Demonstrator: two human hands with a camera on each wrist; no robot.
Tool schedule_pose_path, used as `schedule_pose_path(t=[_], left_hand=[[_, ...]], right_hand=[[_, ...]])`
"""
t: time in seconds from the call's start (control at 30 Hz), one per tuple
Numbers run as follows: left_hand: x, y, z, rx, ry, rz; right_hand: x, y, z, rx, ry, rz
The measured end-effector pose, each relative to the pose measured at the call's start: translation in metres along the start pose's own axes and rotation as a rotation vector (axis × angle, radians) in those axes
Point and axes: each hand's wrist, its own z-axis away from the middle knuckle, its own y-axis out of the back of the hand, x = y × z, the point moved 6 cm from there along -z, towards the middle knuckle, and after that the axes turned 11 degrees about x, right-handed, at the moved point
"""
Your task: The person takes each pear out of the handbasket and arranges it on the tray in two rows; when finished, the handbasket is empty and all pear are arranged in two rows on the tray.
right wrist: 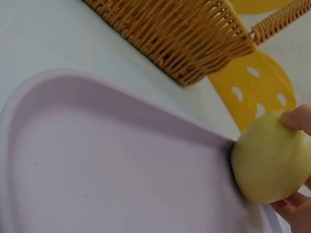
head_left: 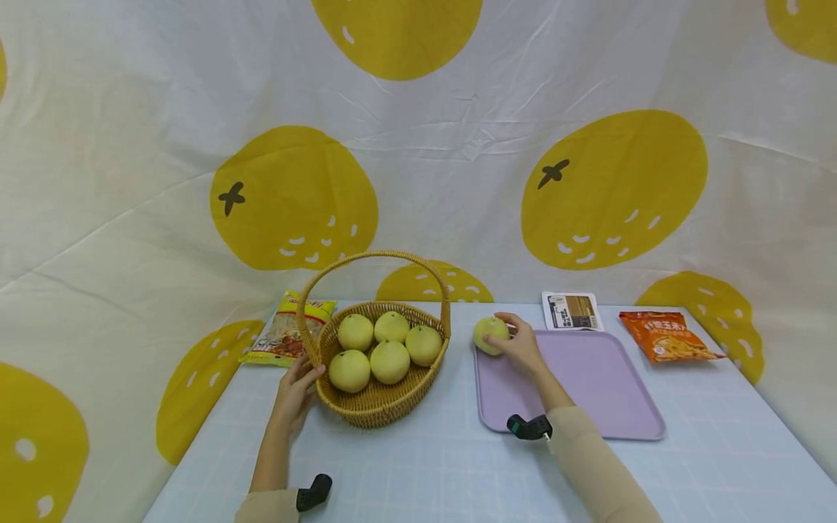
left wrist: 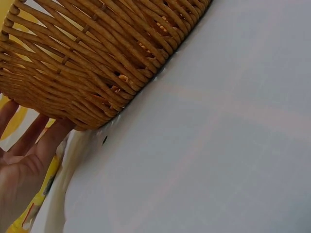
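Note:
A round yellow-green pear sits at the far left corner of the lilac tray. Thumb and fingers of my right hand grip it from the right side; in the right wrist view the pear overlaps the tray's edge. To the left stands a wicker basket with a tall arched handle, holding several like pears and some bare room at its front. My left hand rests against the basket's left side, with extended fingers touching the weave in the left wrist view.
Behind the basket's left side lies a yellow snack bag. A white packet with a dark label lies beyond the tray, and an orange snack bag to its right. A fruit-print cloth hangs behind the table.

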Motion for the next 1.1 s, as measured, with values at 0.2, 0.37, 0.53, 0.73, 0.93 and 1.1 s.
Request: schedule_pose_path(t=[0.2, 0.37, 0.53, 0.73, 0.93, 1.1], left_hand=[[0.000, -0.001, 0.003, -0.026, -0.084, 0.011], [-0.002, 0.000, 0.001, -0.014, -0.051, -0.001], [-0.003, 0.001, 0.000, 0.003, -0.012, 0.004], [-0.003, 0.000, 0.001, -0.001, 0.004, 0.001], [-0.004, -0.001, 0.000, -0.002, 0.013, 0.017], [0.000, -0.001, 0.002, -0.012, 0.003, 0.021]], right_hand=[[0.000, -0.003, 0.001, 0.014, 0.025, -0.017], [0.006, -0.004, 0.004, -0.049, 0.039, 0.021], [0.010, -0.004, 0.007, -0.103, 0.033, 0.017], [0.010, -0.004, 0.007, -0.060, 0.088, 0.096], [0.008, -0.007, 0.010, -0.007, 0.128, 0.132], [0.007, -0.007, 0.012, 0.007, 0.146, 0.143]])
